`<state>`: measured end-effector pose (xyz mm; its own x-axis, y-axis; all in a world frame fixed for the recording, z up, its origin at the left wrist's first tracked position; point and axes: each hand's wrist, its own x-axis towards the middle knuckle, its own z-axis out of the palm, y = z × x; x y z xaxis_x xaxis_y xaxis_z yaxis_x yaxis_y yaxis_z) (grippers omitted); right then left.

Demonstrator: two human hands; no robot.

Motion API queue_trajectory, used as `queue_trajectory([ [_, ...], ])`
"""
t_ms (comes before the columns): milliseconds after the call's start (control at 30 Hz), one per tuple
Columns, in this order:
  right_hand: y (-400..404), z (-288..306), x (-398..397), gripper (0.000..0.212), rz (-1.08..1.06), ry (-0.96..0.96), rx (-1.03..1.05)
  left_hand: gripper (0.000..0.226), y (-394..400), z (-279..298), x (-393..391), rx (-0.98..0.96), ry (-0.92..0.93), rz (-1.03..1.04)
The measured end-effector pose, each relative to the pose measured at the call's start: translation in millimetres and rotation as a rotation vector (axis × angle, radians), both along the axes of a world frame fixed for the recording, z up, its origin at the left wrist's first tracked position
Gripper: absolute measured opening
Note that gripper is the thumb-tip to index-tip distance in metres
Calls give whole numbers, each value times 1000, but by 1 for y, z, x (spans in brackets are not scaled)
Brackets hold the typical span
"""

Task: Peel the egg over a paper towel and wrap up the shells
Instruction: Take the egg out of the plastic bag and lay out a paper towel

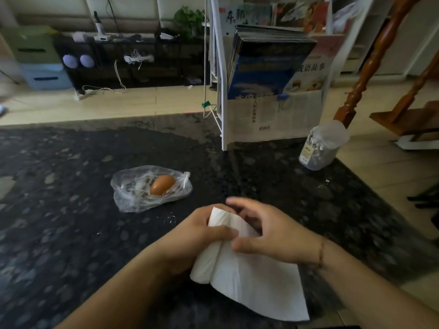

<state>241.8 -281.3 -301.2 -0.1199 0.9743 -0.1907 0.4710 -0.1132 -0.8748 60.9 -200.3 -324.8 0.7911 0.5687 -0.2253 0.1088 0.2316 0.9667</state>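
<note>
A brown egg lies in a clear plastic bag on the dark stone table, left of centre. Nearer to me, a white folded paper towel hangs between both hands above the table. My left hand grips the towel's folded upper part, thumb across it. My right hand has its fingers curled at the towel's top fold, with the thumb pressed against the sheet. The egg is about a hand's length beyond my left hand, and neither hand touches it.
A white rack with magazines and a newspaper stands at the table's far edge. A clear tub of cotton swabs sits at the far right. A wooden chair leg rises behind it.
</note>
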Motion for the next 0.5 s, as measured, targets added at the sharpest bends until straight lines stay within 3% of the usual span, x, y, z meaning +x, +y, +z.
queue_trajectory([
  [67,9,-10,-7,51,22,100,-68,28,5,-3,-8,-32,20,55],
  [167,10,-18,-3,6,-32,42,-44,27,8,-13,-20,-12,117,94],
  [300,12,-13,7,27,-69,-174,-24,25,7,-22,-22,196,358,228],
  [367,9,-12,5,36,-10,-245,-104,18,5,-21,-18,451,438,308],
  [500,6,-18,-4,28,7,-189,-190,12,2,-17,-14,778,449,379],
])
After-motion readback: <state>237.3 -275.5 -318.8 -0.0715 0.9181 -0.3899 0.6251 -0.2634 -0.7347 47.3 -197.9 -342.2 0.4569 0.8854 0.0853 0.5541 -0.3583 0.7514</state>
